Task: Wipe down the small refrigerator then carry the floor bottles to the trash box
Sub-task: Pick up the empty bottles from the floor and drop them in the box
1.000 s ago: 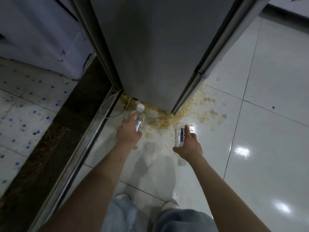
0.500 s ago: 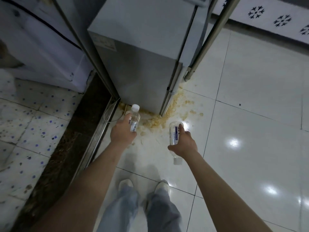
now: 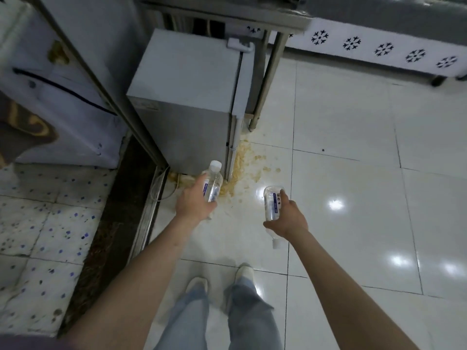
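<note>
Left hand [image 3: 193, 202] wrapped round an upright bottle [image 3: 212, 184], right hand [image 3: 286, 217] clutching a second bottle [image 3: 271, 203] cap-down, both off the floor beside the small refrigerator [image 3: 184, 102]. Risk of slipping on the yellowish spill [image 3: 246, 168] near the shoes, or of dripping from the upside-down cap if loose. No trash box in view; bottle contents hard to judge.

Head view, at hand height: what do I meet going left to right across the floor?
Speckled tiles → dark threshold strip → left hand gripping a bottle, cap up → right hand gripping a bottle, cap down → glossy white tiles.
</note>
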Motion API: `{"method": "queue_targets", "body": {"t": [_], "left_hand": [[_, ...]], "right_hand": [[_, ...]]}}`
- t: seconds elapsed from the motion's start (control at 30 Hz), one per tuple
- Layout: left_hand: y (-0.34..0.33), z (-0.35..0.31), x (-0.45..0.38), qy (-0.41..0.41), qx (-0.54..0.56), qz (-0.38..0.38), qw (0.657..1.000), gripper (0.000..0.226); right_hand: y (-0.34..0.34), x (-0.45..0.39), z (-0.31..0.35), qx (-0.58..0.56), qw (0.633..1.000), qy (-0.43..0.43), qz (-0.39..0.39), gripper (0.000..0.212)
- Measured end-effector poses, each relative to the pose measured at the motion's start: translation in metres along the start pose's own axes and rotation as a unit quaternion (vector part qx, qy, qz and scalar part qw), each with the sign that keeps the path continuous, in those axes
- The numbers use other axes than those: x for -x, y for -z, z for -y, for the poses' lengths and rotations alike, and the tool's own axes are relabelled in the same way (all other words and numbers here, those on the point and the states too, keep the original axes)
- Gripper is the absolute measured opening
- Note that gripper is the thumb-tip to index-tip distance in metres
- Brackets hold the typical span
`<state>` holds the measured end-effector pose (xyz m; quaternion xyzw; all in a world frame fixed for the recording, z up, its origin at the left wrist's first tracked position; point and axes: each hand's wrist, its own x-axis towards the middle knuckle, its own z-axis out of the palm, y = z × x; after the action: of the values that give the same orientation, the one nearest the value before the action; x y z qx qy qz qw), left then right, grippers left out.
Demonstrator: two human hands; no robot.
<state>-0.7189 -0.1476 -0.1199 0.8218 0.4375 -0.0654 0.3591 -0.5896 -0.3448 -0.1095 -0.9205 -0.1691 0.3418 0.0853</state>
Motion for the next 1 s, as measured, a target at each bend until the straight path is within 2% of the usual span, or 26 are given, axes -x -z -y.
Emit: {"method": "queue_targets", "body": {"t": [0.23,0.53,0.73,1.0], "left_hand": [[0.027,-0.020,0.023,-0.084,0.002,0.044,0.995,0.077],[0.025,-0.060,0.045,-0.160,-0.063,0.085,0.981,0.070],[-0.002,-0.114,0.052,-0.182,-0.068,0.118,0.974,0.072],[-0.061,-0.213,0.069,-0.234,-0.075,0.129,0.961,0.073]], "right_hand": [[0.010,0.055,-0.007,-0.054,0.997,-0.025,-0.046,0.105],[0.023,0.100,-0.044,-0.104,0.986,-0.093,-0.096,0.104],[0.047,0.118,-0.091,-0.134,0.975,-0.129,-0.123,0.101],[0.098,0.128,-0.186,-0.146,0.965,-0.156,-0.150,0.104]]}}
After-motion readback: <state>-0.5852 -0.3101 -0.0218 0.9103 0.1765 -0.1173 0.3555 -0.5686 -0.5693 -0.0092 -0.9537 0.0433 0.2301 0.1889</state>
